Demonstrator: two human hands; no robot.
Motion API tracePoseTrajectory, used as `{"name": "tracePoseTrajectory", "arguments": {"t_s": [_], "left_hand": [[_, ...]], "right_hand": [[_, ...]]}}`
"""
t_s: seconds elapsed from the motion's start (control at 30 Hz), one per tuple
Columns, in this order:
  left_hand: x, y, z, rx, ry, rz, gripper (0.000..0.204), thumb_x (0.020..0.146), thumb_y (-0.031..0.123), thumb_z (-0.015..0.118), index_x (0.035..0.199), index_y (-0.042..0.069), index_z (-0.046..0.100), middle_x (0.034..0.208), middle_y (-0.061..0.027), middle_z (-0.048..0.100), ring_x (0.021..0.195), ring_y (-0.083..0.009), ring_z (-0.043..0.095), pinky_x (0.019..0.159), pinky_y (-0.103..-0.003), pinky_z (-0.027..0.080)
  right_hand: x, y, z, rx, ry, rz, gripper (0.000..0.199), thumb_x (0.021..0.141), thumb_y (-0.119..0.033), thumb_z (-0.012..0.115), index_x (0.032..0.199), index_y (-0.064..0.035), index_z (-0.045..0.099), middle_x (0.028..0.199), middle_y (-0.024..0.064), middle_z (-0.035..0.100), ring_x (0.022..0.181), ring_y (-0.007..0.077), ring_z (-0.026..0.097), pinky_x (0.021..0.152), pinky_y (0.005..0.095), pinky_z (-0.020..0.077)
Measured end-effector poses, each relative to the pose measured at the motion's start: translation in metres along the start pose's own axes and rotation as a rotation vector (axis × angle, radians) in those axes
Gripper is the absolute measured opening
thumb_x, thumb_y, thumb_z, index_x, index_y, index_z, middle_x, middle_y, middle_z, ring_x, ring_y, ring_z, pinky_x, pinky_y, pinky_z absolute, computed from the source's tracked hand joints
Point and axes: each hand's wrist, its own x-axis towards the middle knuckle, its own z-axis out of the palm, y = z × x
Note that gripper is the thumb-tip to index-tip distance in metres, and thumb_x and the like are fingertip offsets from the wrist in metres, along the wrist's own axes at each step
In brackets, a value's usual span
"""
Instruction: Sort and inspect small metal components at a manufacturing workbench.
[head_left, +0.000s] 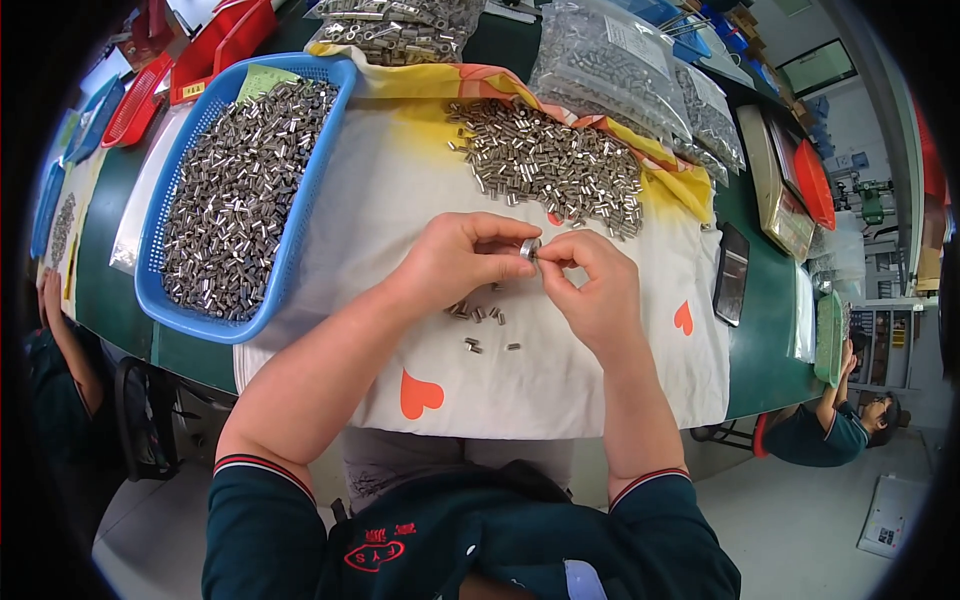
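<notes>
My left hand [455, 255] pinches a small silver metal ring [529, 247] between thumb and fingertips, above the white cloth [340, 330]. Close against the ring, my right hand [597, 285] has its thumb and forefinger pressed together; whatever sits between them is too small and hidden to name. Under and beside my hands lie several loose metal cylinders [473, 346]. Just beyond them, a large heap of similar short shiny cylinders [560, 165] spreads over the cloth.
A blue plastic basket [150, 262] full of small metal cylinders stands at left. Bags of metal parts [605, 65] line the far edge. A dark phone [732, 275] lies right on the green table [765, 375]. Co-workers sit at both sides, one person [825, 430] at right.
</notes>
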Motion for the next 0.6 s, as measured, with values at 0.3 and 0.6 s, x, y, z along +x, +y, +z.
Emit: {"name": "tracePoseTrajectory", "arguments": {"t_s": [0.3,0.6], "left_hand": [[0.000,0.000,0.003,0.073,-0.004,-0.042,0.031,0.074,0.003,0.067,0.104,0.001,0.060,0.078,0.0019,0.058,0.070,-0.0036,0.052,0.064,-0.018,0.045],[-0.005,-0.004,0.007,0.222,-0.079,0.003,0.033,0.069,0.010,0.071,0.100,0.003,0.062,0.078,-0.0023,0.061,0.070,-0.0070,0.054,0.066,-0.023,0.046]], "right_hand": [[0.000,0.003,-0.011,0.160,-0.140,0.153,0.009,0.070,-0.002,0.062,0.078,-0.0022,0.058,0.070,0.0056,0.058,0.065,0.0156,0.055,0.058,0.0267,0.0439],[0.030,0.023,-0.016,-0.211,-0.108,0.258,0.012,0.072,-0.013,0.063,0.080,-0.0039,0.061,0.076,0.0100,0.059,0.068,0.0230,0.056,0.062,0.0315,0.0444]]}}
